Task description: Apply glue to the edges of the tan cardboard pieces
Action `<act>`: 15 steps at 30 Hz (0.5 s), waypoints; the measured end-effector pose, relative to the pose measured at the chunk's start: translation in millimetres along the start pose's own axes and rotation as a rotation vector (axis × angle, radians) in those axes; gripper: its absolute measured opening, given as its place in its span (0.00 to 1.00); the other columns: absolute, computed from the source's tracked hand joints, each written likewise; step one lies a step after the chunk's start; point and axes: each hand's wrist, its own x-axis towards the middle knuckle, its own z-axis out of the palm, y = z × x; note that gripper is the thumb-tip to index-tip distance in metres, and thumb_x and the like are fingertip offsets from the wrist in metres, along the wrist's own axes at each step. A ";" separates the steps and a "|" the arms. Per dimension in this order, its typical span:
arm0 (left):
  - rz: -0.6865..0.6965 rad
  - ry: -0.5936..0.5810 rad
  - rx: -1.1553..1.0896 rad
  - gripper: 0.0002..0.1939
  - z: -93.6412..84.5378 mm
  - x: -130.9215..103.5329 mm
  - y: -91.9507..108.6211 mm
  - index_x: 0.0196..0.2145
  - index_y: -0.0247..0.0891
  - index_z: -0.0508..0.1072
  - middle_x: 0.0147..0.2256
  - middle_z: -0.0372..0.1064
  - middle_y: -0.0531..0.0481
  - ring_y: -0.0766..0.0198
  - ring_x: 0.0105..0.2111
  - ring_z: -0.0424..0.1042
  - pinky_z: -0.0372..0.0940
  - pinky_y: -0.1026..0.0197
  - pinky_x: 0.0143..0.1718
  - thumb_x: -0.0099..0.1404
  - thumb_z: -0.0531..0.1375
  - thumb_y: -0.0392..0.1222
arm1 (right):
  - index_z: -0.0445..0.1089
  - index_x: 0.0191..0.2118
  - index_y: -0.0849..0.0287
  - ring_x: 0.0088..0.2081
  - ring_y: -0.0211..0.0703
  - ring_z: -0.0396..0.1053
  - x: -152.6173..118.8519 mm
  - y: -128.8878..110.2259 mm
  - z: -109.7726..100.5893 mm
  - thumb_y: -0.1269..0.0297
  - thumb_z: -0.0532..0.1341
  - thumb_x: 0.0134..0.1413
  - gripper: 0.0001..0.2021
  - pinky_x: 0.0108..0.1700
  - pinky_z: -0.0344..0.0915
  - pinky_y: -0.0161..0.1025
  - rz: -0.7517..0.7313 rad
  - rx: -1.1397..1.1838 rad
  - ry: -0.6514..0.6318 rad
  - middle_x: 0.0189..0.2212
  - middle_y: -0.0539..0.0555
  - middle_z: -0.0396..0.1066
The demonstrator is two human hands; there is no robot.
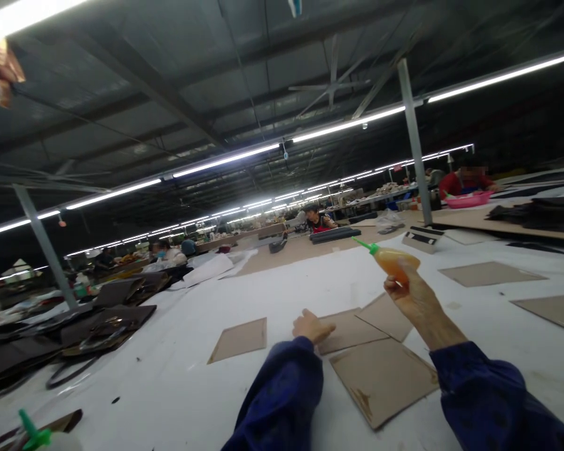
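Raised over the right side of the table, my right hand is closed around a squeeze bottle of amber liquid, probably glue. Its green nozzle points up and to the left. My left hand rests at the left edge of a grey-brown board piece, thumb apart from the fingers. Another piece overlaps there. Closer to me lies a square board with dark wet-looking smears on its left corner and right edge. A separate board lies to the left.
More boards lie on the white table surface to the right. Dark bag-like pieces are heaped at the left. A second green-nozzled bottle stands at bottom left. Beyond are a metal post, a pink basin and several people working.
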 end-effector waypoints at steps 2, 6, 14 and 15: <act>-0.058 -0.003 0.017 0.53 11.6 9.8 18.2 0.61 0.21 0.53 0.59 0.56 0.22 0.35 0.59 0.55 0.56 0.42 0.56 0.43 0.68 0.50 | 0.69 0.30 0.59 0.19 0.28 0.59 -0.1 0.0 -0.1 0.72 0.72 0.39 0.12 0.14 0.60 0.24 -0.005 -0.009 -0.002 0.27 0.47 0.69; -0.157 -0.052 0.022 0.59 24.2 18.5 42.5 0.65 0.21 0.42 0.60 0.53 0.22 0.38 0.60 0.56 0.58 0.45 0.56 0.41 0.68 0.36 | 0.68 0.30 0.59 0.19 0.28 0.60 1.3 0.7 -0.6 0.71 0.73 0.37 0.14 0.14 0.59 0.24 -0.007 -0.014 0.006 0.26 0.47 0.69; 0.095 -0.175 0.146 0.58 29.4 17.2 52.5 0.64 0.28 0.51 0.64 0.48 0.28 0.39 0.64 0.48 0.52 0.42 0.61 0.39 0.71 0.47 | 0.68 0.30 0.59 0.19 0.28 0.60 7.9 3.2 -5.9 0.69 0.73 0.37 0.15 0.15 0.60 0.25 -0.026 0.003 0.015 0.25 0.46 0.67; 0.178 -0.214 0.158 0.59 31.2 15.0 51.2 0.63 0.29 0.53 0.64 0.48 0.30 0.40 0.64 0.48 0.51 0.44 0.62 0.37 0.71 0.52 | 0.68 0.30 0.59 0.19 0.28 0.60 8.9 3.4 -6.4 0.69 0.74 0.37 0.15 0.15 0.60 0.24 -0.028 0.003 0.013 0.25 0.46 0.67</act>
